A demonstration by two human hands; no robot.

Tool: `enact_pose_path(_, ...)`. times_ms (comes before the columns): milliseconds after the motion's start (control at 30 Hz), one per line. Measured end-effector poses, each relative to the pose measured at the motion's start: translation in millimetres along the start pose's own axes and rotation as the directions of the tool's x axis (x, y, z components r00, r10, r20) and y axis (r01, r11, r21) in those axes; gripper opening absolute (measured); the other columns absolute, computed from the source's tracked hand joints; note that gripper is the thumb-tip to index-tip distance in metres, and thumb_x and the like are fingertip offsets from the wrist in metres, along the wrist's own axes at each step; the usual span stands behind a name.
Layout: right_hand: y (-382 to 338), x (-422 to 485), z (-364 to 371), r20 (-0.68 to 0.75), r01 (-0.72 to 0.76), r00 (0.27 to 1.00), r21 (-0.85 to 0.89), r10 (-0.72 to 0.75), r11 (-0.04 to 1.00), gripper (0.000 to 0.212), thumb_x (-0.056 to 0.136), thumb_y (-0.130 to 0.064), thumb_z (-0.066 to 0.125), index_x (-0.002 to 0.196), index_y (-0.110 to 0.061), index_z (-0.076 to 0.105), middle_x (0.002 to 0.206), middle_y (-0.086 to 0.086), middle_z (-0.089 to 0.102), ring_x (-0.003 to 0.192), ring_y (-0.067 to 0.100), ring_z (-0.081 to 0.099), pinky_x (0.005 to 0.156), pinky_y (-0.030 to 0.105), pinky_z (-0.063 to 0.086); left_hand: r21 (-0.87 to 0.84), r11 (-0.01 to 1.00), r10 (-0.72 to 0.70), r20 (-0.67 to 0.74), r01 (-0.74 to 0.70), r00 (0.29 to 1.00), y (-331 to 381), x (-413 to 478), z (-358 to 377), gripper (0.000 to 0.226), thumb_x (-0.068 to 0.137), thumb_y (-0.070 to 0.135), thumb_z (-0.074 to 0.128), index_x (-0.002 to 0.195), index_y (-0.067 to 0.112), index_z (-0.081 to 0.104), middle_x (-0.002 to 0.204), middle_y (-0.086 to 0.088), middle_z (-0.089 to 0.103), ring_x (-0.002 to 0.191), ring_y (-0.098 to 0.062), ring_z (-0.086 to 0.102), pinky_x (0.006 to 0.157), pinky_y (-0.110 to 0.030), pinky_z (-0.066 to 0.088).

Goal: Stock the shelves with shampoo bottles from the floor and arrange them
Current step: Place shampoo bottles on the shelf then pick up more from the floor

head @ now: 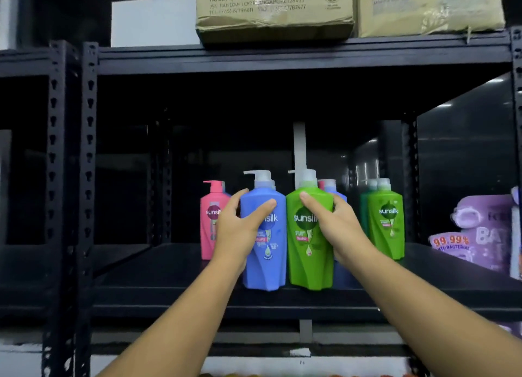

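so the blue shampoo bottle and the green shampoo bottle are standing upright side by side, touching, right up near the front edge of the black shelf. Left hand is wrapped round the blue one, thumb across the label, fingers curled round its left side. Right hand has the green one the same way, thumb on the front, fingers round the right side. Both pump heads point left.

A pink bottle sits further back, just left of the blue one and partly behind the left hand. More bottles stand behind the green one, blue and pink as far as I can tell. Off to the right there's a gap, then a second green bottle with a darker one behind it, then purple refill pouches at the far right. Left of the pink bottle the board runs on to the perforated upright. Plenty of height above the pumps. Cardboard boxes sit on the shelf above, and the back of the rack is dark
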State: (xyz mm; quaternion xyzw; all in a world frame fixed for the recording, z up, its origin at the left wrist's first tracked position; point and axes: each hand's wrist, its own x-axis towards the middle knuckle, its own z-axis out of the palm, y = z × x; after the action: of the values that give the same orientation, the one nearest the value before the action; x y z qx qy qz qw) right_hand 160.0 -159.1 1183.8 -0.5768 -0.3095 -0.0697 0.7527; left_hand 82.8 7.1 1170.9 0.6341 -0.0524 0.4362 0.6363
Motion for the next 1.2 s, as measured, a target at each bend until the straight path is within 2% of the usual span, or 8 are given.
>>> enact_pose_path(167,13,13,-10,0.001,-0.008,1.000,-0.101,0.008,0.995,0.044,0.083,-0.055,0.075,0.114,-0.025,0.066,0.101,-0.003,0.078,0.090,0.015,0.076,0.085,0.044,0.061,0.031,1.000,-0.006,0.032,0.005,0.999,-23,14,7,0.071,0.074,0.045,0.091,0.135,0.031,0.058,0.114,0.002,0.076,0.097,-0.019,0.077,0.087,-0.049,0.062)
enact_pose_path(300,21,9,-19,0.059,-0.013,0.998,-0.217,0.026,0.976,0.053,0.080,-0.060,0.076,0.122,-0.033,0.058,0.107,-0.012,0.075,0.094,0.006,0.074,0.087,0.037,0.060,0.147,0.989,-0.011,0.164,-0.014,0.986,-34,14,-2,0.084,0.084,0.047,0.081,0.154,0.039,0.035,0.127,0.015,0.070,0.109,-0.007,0.071,0.098,-0.041,0.058)
enact_pose_path(467,51,-7,-32,0.135,-0.060,0.984,-0.357,0.114,0.932,0.076,0.072,-0.031,0.091,0.125,-0.034,0.038,0.112,-0.014,0.070,0.095,-0.002,0.069,0.082,0.023,0.057,0.307,0.952,-0.124,0.381,0.001,0.916,-54,-1,-22,0.077,0.094,0.028,0.074,0.148,0.045,0.021,0.122,0.035,0.063,0.113,0.012,0.062,0.089,-0.011,0.050)
enact_pose_path(600,58,-5,-44,0.113,-0.059,0.988,-0.354,0.106,0.933,0.073,0.073,-0.028,0.091,0.126,-0.034,0.041,0.111,-0.014,0.072,0.097,0.001,0.070,0.092,0.032,0.057,0.357,0.932,-0.201,0.383,0.056,0.902,-65,10,-18,0.079,0.093,0.031,0.076,0.149,0.036,0.021,0.127,0.028,0.062,0.114,0.010,0.062,0.098,-0.021,0.049)
enact_pose_path(700,58,1,-59,0.099,-0.076,0.988,-0.346,0.117,0.935,0.076,0.072,-0.030,0.091,0.130,-0.034,0.042,0.111,-0.013,0.073,0.099,0.004,0.071,0.094,0.035,0.057,0.367,0.928,-0.225,0.408,0.066,0.885,-73,16,-3,0.075,0.093,0.031,0.076,0.145,0.038,0.021,0.129,0.025,0.061,0.112,0.012,0.062,0.097,-0.019,0.048)
enact_pose_path(933,64,16,-112,-0.003,-0.081,0.996,-0.348,0.085,0.934,0.072,0.077,-0.028,0.087,0.128,-0.038,0.037,0.113,-0.018,0.066,0.096,-0.004,0.064,0.073,0.015,0.048,0.459,0.888,-0.220,0.459,-0.018,0.861,-95,28,62,0.085,0.092,0.038,0.075,0.147,0.030,0.011,0.138,0.019,0.053,0.125,-0.002,0.055,0.112,-0.031,0.042)
enact_pose_path(1100,70,35,-146,-0.059,-0.138,0.990,-0.373,0.125,0.918,0.076,0.076,-0.032,0.088,0.135,-0.033,0.040,0.118,-0.014,0.069,0.103,0.007,0.068,0.092,0.031,0.053,0.562,0.824,-0.269,0.493,-0.066,0.827,-103,40,105,0.070,0.094,0.040,0.072,0.128,0.028,0.011,0.136,0.011,0.049,0.120,-0.009,0.053,0.100,-0.026,0.040)
enact_pose_path(1200,75,47,-164,-0.052,-0.166,0.986,-0.343,0.158,0.925,0.071,0.077,-0.023,0.088,0.134,-0.030,0.045,0.115,-0.010,0.073,0.102,0.010,0.072,0.095,0.037,0.056,0.583,0.807,-0.281,0.513,-0.090,0.811,-110,49,117,0.078,0.089,0.048,0.075,0.133,0.028,0.013,0.134,0.012,0.052,0.119,-0.009,0.056,0.104,-0.032,0.044)
